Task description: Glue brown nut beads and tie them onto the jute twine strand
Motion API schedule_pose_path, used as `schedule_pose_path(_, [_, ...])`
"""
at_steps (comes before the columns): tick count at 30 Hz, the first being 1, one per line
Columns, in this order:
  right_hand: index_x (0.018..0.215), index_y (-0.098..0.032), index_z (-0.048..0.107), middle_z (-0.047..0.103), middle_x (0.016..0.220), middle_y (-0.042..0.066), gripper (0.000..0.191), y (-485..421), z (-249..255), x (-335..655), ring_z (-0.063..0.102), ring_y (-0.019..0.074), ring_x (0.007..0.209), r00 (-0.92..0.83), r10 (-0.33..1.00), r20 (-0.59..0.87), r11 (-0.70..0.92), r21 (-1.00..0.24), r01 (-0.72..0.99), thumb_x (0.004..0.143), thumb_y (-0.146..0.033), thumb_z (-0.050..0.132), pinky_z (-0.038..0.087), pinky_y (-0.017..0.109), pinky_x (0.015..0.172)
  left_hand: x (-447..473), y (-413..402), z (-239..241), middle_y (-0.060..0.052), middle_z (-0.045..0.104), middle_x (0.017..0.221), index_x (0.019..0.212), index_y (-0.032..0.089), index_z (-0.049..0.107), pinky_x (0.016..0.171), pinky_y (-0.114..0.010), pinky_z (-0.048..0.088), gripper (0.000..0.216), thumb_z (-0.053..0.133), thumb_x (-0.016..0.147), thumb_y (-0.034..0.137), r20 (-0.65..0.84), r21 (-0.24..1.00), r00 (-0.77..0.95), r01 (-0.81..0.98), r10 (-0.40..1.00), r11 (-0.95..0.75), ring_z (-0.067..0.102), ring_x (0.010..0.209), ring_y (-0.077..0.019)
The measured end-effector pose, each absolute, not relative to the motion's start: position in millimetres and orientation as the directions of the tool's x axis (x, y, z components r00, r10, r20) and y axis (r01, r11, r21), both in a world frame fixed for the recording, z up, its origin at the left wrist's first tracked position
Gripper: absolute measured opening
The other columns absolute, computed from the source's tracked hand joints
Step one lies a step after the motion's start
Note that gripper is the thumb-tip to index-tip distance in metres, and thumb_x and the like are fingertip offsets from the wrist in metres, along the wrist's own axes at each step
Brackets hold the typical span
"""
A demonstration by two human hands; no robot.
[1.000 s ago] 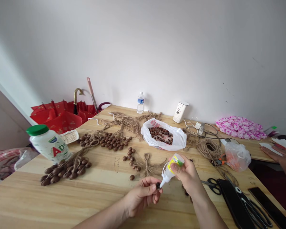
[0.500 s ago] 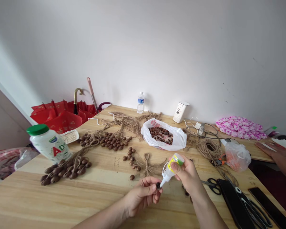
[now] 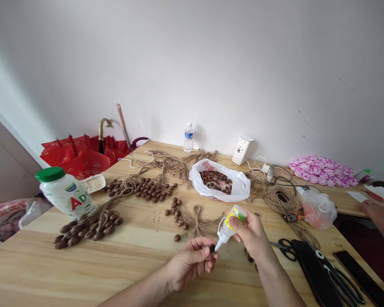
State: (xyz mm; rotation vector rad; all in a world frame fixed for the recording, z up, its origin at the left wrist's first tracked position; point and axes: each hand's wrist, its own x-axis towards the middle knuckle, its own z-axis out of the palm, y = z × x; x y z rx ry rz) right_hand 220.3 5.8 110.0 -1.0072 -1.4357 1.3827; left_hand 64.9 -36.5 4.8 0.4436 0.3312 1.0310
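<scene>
Between the thumb and fingers of my left hand [image 3: 193, 261] is a small dark brown nut shell [image 3: 212, 249], its hollow side facing the nozzle. My right hand [image 3: 251, 232] grips a glue bottle [image 3: 233, 221] with a yellow and green label, tilted downward. The bottle's white tip meets or nearly touches the shell; whether glue is flowing is too small to tell. Just beyond my hands lies a braided twine loop [image 3: 197, 217] with loose strands. Brown shells [image 3: 178, 213] are scattered to its left, and a white plastic bag [image 3: 220, 181] behind it holds many shell pieces.
Shell-and-twine bunches [image 3: 89, 226] lie at left by a white jar [image 3: 65, 194]. At right are a twine coil [image 3: 280, 199], scissors [image 3: 286, 249], a black case [image 3: 313, 270] and a phone [image 3: 365, 275]. A co-worker's hand [image 3: 374, 211] is at the far right edge.
My hands, the shell and the glue bottle stay almost still. At far right, the co-worker's hands have shifted, and a white paper strip and a red item now show beside them.
</scene>
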Motion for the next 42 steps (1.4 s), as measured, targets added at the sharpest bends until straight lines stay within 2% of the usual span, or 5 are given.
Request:
schedule_pose_path(7, [0.082, -0.015, 0.055, 0.052, 0.060, -0.003, 0.035, 7, 108, 223, 0.037, 0.0052, 0.044, -0.296, 0.953, 0.062, 0.045, -0.997, -0.063, 0.071, -0.044, 0.071, 0.026, 0.017, 0.038, 65, -37, 4, -0.009, 0.071, 0.070, 0.082, 0.014, 0.071, 0.051, -0.023, 0.040, 0.017, 0.074, 0.067, 0.020, -0.057, 0.501, 0.476, -0.747, 0.878, 0.437, 0.060, 0.051, -0.0124])
schedule_pose_path(12, [0.082, -0.015, 0.057, 0.055, 0.066, -0.001, 0.034, 5, 110, 222, 0.043, 0.0076, 0.050, -0.283, 0.956, 0.072, 0.058, -0.997, -0.056, 0.066, -0.039, 0.076, 0.030, 0.017, 0.041, 65, -37, 5, -0.010, 0.072, 0.071, 0.083, 0.014, 0.071, 0.051, -0.023, 0.040, 0.017, 0.073, 0.067, 0.021, -0.046, 0.505, 0.486, -0.742, 0.873, 0.440, 0.060, 0.052, -0.0129])
schedule_pose_path(31, [0.079, -0.016, 0.055, 0.054, 0.065, 0.000, 0.038, 1, 120, 221, 0.044, 0.0098, 0.051, -0.310, 0.949, 0.054, 0.061, -0.998, 0.014, 0.063, -0.043, 0.076, 0.032, 0.019, 0.042, 65, -38, 6, -0.009, 0.070, 0.074, 0.087, 0.014, 0.069, 0.054, -0.024, 0.041, 0.015, 0.068, 0.074, 0.022, -0.028, 0.513, 0.507, -0.733, 0.861, 0.448, 0.060, 0.056, -0.0125])
schedule_pose_path(42, [0.084, -0.015, 0.057, 0.056, 0.067, 0.000, 0.038, 2, 117, 224, 0.046, 0.0104, 0.053, -0.296, 0.953, 0.064, 0.074, -0.997, 0.022, 0.064, -0.042, 0.076, 0.033, 0.020, 0.043, 65, -39, 10, -0.008, 0.069, 0.072, 0.087, 0.014, 0.071, 0.054, -0.024, 0.040, 0.019, 0.072, 0.068, 0.020, -0.032, 0.500, 0.490, -0.747, 0.871, 0.439, 0.059, 0.054, -0.0117])
